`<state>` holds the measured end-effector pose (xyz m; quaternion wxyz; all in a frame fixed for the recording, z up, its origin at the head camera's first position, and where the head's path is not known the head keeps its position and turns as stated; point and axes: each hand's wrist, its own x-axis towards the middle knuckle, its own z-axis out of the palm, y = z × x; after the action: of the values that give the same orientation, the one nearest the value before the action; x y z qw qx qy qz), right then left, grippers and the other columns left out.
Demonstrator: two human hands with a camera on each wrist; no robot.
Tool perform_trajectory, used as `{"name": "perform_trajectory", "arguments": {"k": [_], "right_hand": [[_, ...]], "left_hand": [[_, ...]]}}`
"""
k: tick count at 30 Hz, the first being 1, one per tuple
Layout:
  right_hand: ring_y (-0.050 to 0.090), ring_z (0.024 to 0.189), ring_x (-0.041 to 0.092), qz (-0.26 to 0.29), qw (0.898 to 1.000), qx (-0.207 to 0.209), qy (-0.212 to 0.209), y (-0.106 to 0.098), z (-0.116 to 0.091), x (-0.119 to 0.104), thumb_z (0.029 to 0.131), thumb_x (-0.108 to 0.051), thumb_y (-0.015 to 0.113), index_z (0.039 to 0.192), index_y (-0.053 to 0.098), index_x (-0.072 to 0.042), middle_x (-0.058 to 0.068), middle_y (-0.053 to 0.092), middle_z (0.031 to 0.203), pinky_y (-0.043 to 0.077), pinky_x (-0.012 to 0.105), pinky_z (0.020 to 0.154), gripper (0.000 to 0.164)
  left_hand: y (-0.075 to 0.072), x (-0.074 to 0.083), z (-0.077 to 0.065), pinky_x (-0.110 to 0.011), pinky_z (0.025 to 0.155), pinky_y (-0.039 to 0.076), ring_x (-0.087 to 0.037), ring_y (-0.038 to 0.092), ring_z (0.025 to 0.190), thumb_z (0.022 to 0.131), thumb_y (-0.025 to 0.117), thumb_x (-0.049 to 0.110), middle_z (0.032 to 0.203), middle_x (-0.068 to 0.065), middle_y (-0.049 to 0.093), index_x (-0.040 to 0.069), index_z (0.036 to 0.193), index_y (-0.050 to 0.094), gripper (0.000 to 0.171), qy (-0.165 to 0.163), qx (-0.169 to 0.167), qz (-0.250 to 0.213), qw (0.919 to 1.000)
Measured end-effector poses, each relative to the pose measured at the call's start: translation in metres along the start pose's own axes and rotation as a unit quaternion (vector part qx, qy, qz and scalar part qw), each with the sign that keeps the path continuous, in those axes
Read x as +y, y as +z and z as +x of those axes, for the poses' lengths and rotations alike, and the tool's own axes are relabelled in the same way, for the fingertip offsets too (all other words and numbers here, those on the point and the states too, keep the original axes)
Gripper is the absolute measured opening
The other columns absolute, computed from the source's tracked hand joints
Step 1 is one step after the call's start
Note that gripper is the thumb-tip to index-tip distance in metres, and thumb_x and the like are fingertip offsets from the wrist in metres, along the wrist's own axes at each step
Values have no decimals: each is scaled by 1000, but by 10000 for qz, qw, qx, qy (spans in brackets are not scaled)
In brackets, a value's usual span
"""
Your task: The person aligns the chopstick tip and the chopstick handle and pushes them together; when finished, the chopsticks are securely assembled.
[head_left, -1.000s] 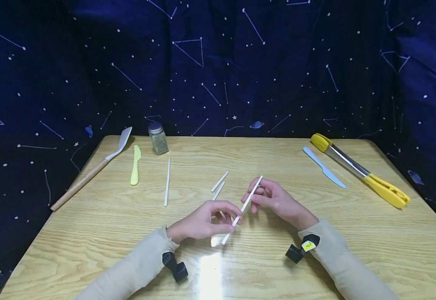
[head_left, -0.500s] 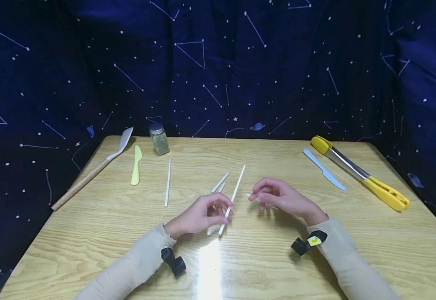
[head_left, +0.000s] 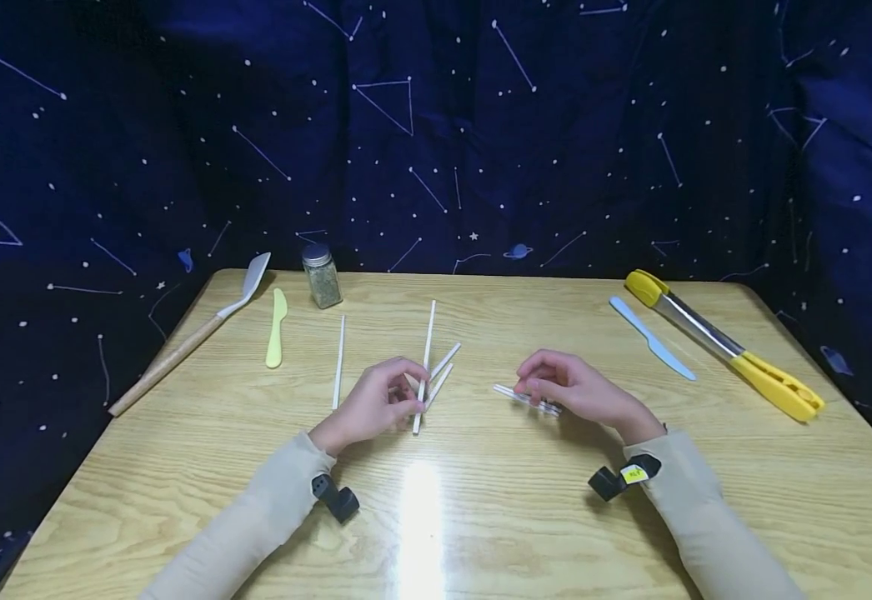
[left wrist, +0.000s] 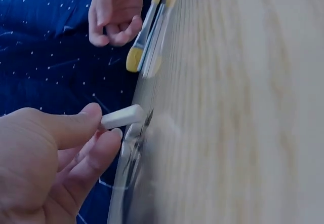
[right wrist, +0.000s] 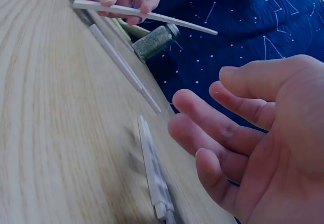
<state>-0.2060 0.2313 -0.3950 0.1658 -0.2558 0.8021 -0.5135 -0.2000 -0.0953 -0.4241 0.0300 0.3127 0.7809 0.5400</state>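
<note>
My left hand (head_left: 372, 406) pinches a white chopstick (head_left: 428, 337) between thumb and fingers, its thin end pointing to the back of the table. The thick end of that chopstick (left wrist: 124, 117) sticks out past the fingertips in the left wrist view. Two white sticks (head_left: 447, 358) lie slanted on the table just right of it, partly overlapped by the hand. My right hand (head_left: 578, 392) hovers with loosely bent fingers and holds nothing. Below its fingertips a pair of white chopsticks (right wrist: 152, 168) lies side by side on the wood.
Left of the left hand lies another white chopstick (head_left: 339, 358). Farther left are a yellow-green knife (head_left: 275, 329), a wooden-handled spatula (head_left: 188, 346) and a jar of dried herbs (head_left: 323, 279). On the right lie a blue knife (head_left: 649, 337) and yellow-ended tongs (head_left: 706, 329).
My left hand has carried its chopstick leftward and turned it more upright in view. The right hand has let go of that chopstick and moved right, revealing the pair beneath it.
</note>
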Motion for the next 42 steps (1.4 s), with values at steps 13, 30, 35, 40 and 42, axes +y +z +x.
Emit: {"name": "perform_trajectory", "arguments": {"k": [13,30,35,40,42], "right_hand": [[59,71,18,-329,9989,-252,204,-4,2,3,99,-4,48,116,49,10,22,64,88,51,26,65,22],[52,62,18,-347,9980,-222,481,-4,-1,1,101,-11,48,118,49,7,19,64,84,44,25,54,25],[52,62,20,-393,9979,-220,471,-5,-1,-1,101,-11,47,118,50,6,18,65,84,44,25,54,24],[53,62,19,-447,9975,-217,499,-5,-2,-3,102,-12,47,119,50,5,18,66,85,45,25,55,24],[53,62,17,-446,9975,-209,503,-6,-2,-2,102,-11,47,119,50,5,17,66,84,45,25,55,24]], "left_hand": [[-30,-15,1,-22,57,48,-13,56,67,78,76,0,97,-13,63,-5,116,61,41,-225,687,1512,9859],[-66,-38,-5,-30,67,34,-22,40,83,75,83,21,105,-11,65,2,110,69,42,-141,868,2789,9563],[-73,-40,-7,-32,70,34,-22,40,85,75,83,22,106,-10,63,3,108,70,40,-167,708,2803,9571],[-78,-42,-9,-35,76,34,-24,42,90,73,84,26,107,-10,59,5,105,72,40,-268,597,3023,9510],[-80,-43,-9,-35,77,33,-26,40,91,73,84,28,105,-11,56,6,104,73,40,-316,586,3067,9495]]}}
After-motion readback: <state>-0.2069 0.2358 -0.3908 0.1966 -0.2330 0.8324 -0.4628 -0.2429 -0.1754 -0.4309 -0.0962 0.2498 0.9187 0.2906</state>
